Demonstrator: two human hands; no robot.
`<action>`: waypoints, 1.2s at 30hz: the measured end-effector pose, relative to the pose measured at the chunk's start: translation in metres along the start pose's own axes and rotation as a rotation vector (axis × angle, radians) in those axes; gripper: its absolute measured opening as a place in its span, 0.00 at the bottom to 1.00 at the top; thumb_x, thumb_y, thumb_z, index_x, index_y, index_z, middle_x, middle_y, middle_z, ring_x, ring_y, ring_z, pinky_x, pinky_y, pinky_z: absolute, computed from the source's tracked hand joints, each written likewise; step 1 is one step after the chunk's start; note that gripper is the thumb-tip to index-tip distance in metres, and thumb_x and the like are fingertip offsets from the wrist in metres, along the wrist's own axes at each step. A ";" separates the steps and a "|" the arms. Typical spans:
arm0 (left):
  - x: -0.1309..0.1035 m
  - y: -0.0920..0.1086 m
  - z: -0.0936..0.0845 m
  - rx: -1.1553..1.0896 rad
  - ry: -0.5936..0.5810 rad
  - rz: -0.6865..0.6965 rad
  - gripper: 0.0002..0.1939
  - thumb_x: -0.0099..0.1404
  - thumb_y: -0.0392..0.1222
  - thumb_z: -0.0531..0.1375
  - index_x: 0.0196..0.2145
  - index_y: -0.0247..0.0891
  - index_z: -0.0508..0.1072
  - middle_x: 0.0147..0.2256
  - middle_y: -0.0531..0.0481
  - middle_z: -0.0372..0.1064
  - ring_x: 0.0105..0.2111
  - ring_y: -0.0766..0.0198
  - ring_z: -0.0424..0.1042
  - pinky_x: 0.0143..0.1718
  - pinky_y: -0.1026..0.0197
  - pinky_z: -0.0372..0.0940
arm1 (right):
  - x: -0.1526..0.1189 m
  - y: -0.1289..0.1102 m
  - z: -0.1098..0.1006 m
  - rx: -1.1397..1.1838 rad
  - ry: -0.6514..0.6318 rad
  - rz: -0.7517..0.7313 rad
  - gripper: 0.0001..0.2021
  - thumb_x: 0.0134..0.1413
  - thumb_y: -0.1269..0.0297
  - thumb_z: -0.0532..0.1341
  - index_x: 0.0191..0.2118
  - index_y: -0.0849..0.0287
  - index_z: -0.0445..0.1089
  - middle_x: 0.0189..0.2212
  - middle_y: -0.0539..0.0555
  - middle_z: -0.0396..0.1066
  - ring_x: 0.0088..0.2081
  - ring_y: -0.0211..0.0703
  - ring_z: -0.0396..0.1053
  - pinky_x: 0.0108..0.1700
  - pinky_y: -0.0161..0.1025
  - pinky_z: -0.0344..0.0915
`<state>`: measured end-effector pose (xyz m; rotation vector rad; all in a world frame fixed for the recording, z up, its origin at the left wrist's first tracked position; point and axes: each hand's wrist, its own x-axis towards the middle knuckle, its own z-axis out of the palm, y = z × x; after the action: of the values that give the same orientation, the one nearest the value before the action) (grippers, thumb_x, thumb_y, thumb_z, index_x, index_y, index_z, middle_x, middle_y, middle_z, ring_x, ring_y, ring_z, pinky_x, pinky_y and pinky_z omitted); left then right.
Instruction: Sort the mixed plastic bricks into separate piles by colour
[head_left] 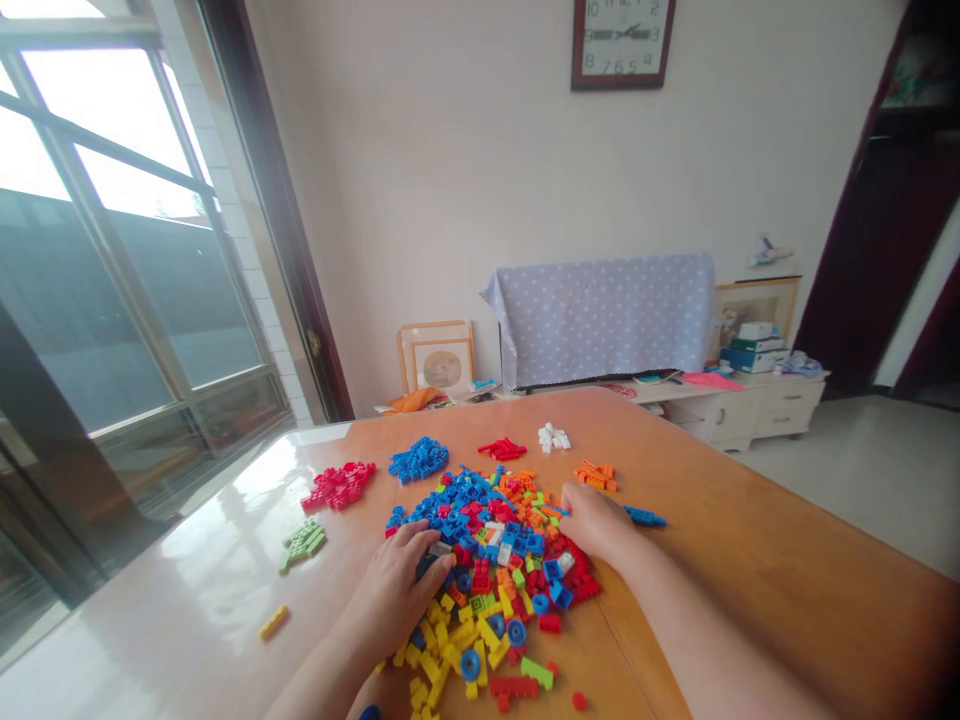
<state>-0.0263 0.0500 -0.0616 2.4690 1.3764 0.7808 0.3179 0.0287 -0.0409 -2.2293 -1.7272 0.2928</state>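
Observation:
A mixed pile of plastic building bricks (469, 505), mostly blue, yellow, red and orange, lies on the wooden table (720, 590). My left hand (405, 570) rests over the pile's left side, thumb and fingers apart. Between them shows a greyish brick (440, 548); whether it is touched I cannot tell. At the pile's right edge my right hand (596, 520) is closed, its fingertips pinched at a small blue brick (559, 511) that is mostly hidden. Just beyond that hand lies a row of blue bricks (645, 517).
Around the pile lie separate groups: pink-red bricks (339, 486), blue bricks (418, 460), red bricks (502, 449), white bricks (553, 437), orange bricks (596, 475) and light green bricks (303, 544). A yellow brick (273, 622) lies at the left. Behind stands a low cabinet (780, 410).

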 end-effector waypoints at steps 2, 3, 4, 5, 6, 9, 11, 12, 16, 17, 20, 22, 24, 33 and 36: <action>0.000 0.001 -0.001 -0.002 0.000 -0.002 0.23 0.72 0.60 0.54 0.55 0.47 0.75 0.61 0.44 0.66 0.58 0.50 0.70 0.60 0.48 0.68 | 0.001 0.000 0.002 0.019 0.008 -0.013 0.07 0.50 0.71 0.62 0.34 0.55 0.65 0.37 0.51 0.69 0.34 0.40 0.63 0.33 0.36 0.46; -0.001 0.002 -0.002 -0.005 -0.003 0.000 0.23 0.72 0.60 0.54 0.56 0.47 0.75 0.61 0.44 0.66 0.58 0.51 0.70 0.60 0.49 0.68 | 0.001 0.001 0.003 0.032 0.007 -0.023 0.07 0.50 0.72 0.62 0.34 0.55 0.64 0.36 0.50 0.68 0.34 0.39 0.63 0.33 0.36 0.46; -0.001 0.003 -0.003 -0.009 -0.005 0.003 0.22 0.72 0.59 0.54 0.56 0.48 0.75 0.61 0.44 0.67 0.58 0.51 0.70 0.59 0.49 0.68 | 0.002 0.001 0.004 0.049 0.005 -0.037 0.08 0.49 0.73 0.62 0.34 0.56 0.63 0.36 0.50 0.68 0.34 0.39 0.62 0.33 0.35 0.46; -0.001 0.004 -0.003 -0.012 -0.007 0.005 0.22 0.72 0.59 0.54 0.56 0.48 0.75 0.61 0.44 0.67 0.58 0.51 0.70 0.59 0.49 0.68 | 0.003 0.001 0.006 0.067 0.003 -0.054 0.09 0.48 0.74 0.62 0.34 0.56 0.63 0.35 0.49 0.68 0.34 0.38 0.62 0.33 0.35 0.46; -0.001 0.005 -0.004 -0.012 -0.009 0.005 0.22 0.72 0.59 0.54 0.56 0.47 0.75 0.61 0.44 0.67 0.59 0.51 0.69 0.59 0.50 0.68 | 0.003 0.001 0.008 0.087 0.001 -0.073 0.11 0.47 0.76 0.62 0.35 0.56 0.62 0.35 0.49 0.68 0.34 0.38 0.62 0.34 0.34 0.47; 0.000 0.006 -0.006 -0.009 -0.009 -0.003 0.23 0.72 0.60 0.54 0.55 0.47 0.75 0.61 0.43 0.66 0.58 0.50 0.70 0.59 0.49 0.68 | 0.005 0.002 0.013 0.145 0.007 -0.124 0.14 0.43 0.79 0.61 0.36 0.56 0.62 0.35 0.49 0.68 0.36 0.38 0.62 0.34 0.33 0.48; 0.000 0.006 -0.007 -0.014 -0.026 -0.004 0.22 0.72 0.59 0.55 0.55 0.47 0.75 0.61 0.44 0.66 0.58 0.50 0.70 0.60 0.48 0.68 | 0.006 0.002 0.015 0.181 0.018 -0.153 0.14 0.43 0.80 0.59 0.36 0.56 0.63 0.36 0.49 0.68 0.36 0.38 0.63 0.34 0.32 0.50; 0.000 0.006 -0.008 -0.017 -0.033 -0.002 0.22 0.72 0.59 0.55 0.55 0.47 0.75 0.61 0.44 0.67 0.58 0.50 0.70 0.60 0.47 0.68 | 0.006 0.002 0.015 0.199 0.023 -0.169 0.14 0.43 0.80 0.59 0.36 0.56 0.64 0.36 0.49 0.68 0.36 0.38 0.63 0.35 0.32 0.51; 0.000 0.005 -0.006 -0.022 -0.001 0.028 0.21 0.72 0.58 0.55 0.54 0.46 0.76 0.58 0.43 0.69 0.59 0.50 0.69 0.59 0.48 0.68 | 0.005 0.001 0.013 0.267 0.051 -0.222 0.13 0.44 0.79 0.59 0.35 0.56 0.68 0.37 0.49 0.68 0.38 0.38 0.65 0.38 0.31 0.55; 0.000 0.005 -0.005 -0.023 0.008 0.036 0.20 0.72 0.57 0.55 0.53 0.46 0.76 0.58 0.43 0.69 0.59 0.50 0.69 0.59 0.48 0.68 | 0.004 0.001 0.011 0.283 0.060 -0.228 0.13 0.44 0.79 0.59 0.35 0.56 0.68 0.37 0.49 0.68 0.37 0.38 0.65 0.38 0.32 0.56; 0.000 0.005 -0.004 -0.015 0.007 0.048 0.20 0.73 0.57 0.55 0.53 0.45 0.76 0.58 0.43 0.69 0.60 0.50 0.68 0.59 0.48 0.69 | 0.004 0.003 0.006 0.336 0.100 -0.213 0.10 0.44 0.77 0.60 0.32 0.55 0.70 0.34 0.49 0.69 0.36 0.39 0.66 0.37 0.32 0.57; 0.001 0.006 -0.005 -0.002 -0.004 0.055 0.21 0.73 0.58 0.54 0.54 0.45 0.75 0.58 0.42 0.69 0.60 0.50 0.68 0.59 0.47 0.68 | 0.006 0.008 0.001 0.381 0.136 -0.177 0.07 0.45 0.74 0.60 0.31 0.55 0.70 0.31 0.48 0.70 0.34 0.39 0.66 0.35 0.32 0.57; 0.003 0.007 -0.007 0.009 -0.015 0.065 0.22 0.73 0.58 0.54 0.54 0.45 0.75 0.58 0.42 0.68 0.59 0.50 0.68 0.59 0.46 0.68 | 0.007 0.016 -0.006 0.438 0.176 -0.126 0.05 0.47 0.70 0.61 0.31 0.55 0.71 0.27 0.48 0.71 0.32 0.39 0.67 0.33 0.33 0.58; 0.005 0.006 -0.013 0.019 -0.013 0.098 0.22 0.72 0.59 0.54 0.51 0.44 0.77 0.56 0.42 0.70 0.55 0.49 0.72 0.56 0.46 0.69 | 0.008 0.046 -0.035 0.691 0.373 0.113 0.12 0.55 0.58 0.57 0.39 0.58 0.73 0.31 0.53 0.77 0.28 0.39 0.71 0.27 0.33 0.62; 0.005 0.005 -0.014 0.020 -0.015 0.093 0.22 0.72 0.59 0.54 0.51 0.43 0.77 0.55 0.41 0.71 0.54 0.48 0.72 0.56 0.45 0.69 | 0.009 0.044 -0.036 0.708 0.381 0.126 0.12 0.52 0.59 0.59 0.40 0.57 0.73 0.31 0.52 0.76 0.27 0.39 0.71 0.25 0.32 0.61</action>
<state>-0.0282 0.0508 -0.0459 2.5653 1.2780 0.7693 0.3725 0.0229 -0.0233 -1.7236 -1.0628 0.3999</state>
